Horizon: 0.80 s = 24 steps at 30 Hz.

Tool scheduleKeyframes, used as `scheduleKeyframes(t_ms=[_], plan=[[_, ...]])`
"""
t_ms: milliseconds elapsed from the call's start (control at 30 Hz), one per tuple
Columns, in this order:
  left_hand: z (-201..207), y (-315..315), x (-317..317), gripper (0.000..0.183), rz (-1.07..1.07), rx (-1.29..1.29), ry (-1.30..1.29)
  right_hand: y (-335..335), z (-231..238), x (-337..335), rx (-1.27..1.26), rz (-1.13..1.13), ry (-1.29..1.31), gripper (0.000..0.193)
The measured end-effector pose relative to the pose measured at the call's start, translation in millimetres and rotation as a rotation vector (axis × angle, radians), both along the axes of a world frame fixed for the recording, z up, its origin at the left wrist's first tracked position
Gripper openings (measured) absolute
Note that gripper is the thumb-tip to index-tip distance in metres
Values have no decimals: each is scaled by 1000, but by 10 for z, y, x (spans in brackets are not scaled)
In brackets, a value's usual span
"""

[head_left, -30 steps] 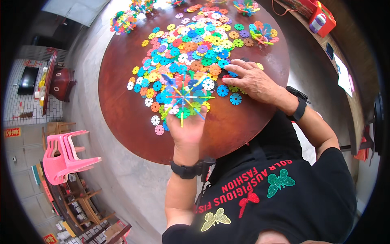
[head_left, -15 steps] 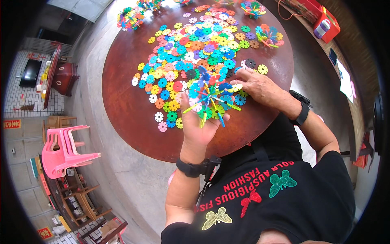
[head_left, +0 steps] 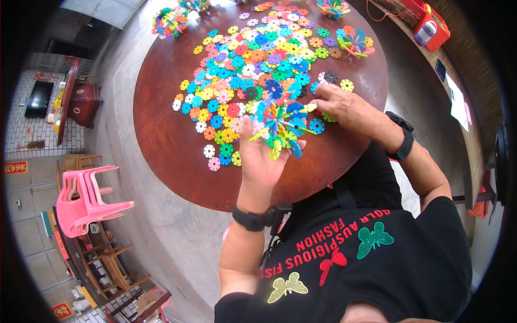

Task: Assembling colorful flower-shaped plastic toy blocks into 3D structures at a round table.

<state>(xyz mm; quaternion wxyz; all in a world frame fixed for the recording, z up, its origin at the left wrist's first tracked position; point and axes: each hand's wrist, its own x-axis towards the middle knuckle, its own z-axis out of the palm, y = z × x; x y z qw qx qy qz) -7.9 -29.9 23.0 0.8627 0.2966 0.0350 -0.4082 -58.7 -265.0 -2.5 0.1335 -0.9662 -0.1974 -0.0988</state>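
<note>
My left hand (head_left: 262,161) holds a ball-like cluster of interlocked snowflake discs (head_left: 281,123) from below, thumb up along its left side. The cluster's notched plastic discs stand out in blue, yellow, green, red and orange. My right hand (head_left: 343,106) is just right of the cluster, its fingers curled together beside a yellow-green disc (head_left: 307,108) at the cluster's edge. Whatever those fingertips hold is hidden. Beyond both hands, a wide spread of loose snowflake discs (head_left: 258,54) in many colours covers the round brown table (head_left: 161,124).
Finished-looking disc clusters stand along the table's far side, one (head_left: 355,42) at the right and another (head_left: 170,22) at the left. A pink plastic chair (head_left: 81,202) is on the floor at left. At right, a side counter (head_left: 463,118) bears a red basket (head_left: 435,35) and a phone (head_left: 441,70).
The disc cluster has turned in my left hand, with a dark blue disc now showing at its top. My right hand has shifted slightly up and stays beside the cluster.
</note>
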Motion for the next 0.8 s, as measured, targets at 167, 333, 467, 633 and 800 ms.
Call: scheduleKeyframes(t_ms=[167,333,467,633,800], plan=[[28,-27,-19,53,-22,48,-117,-22,95,12,22,1,87,18],[6,-18,-14,53,-28,29,-103,-52,60,-15,5,14,51,16],[19,-24,-26,54,-21,44,-89,-10,-30,-4,56,-27,32,11],[10,-13,-23,54,-24,43,-92,19,-12,19,74,-95,27,8],[6,-16,-13,52,-20,21,-87,-3,-39,34,65,-93,18,10]])
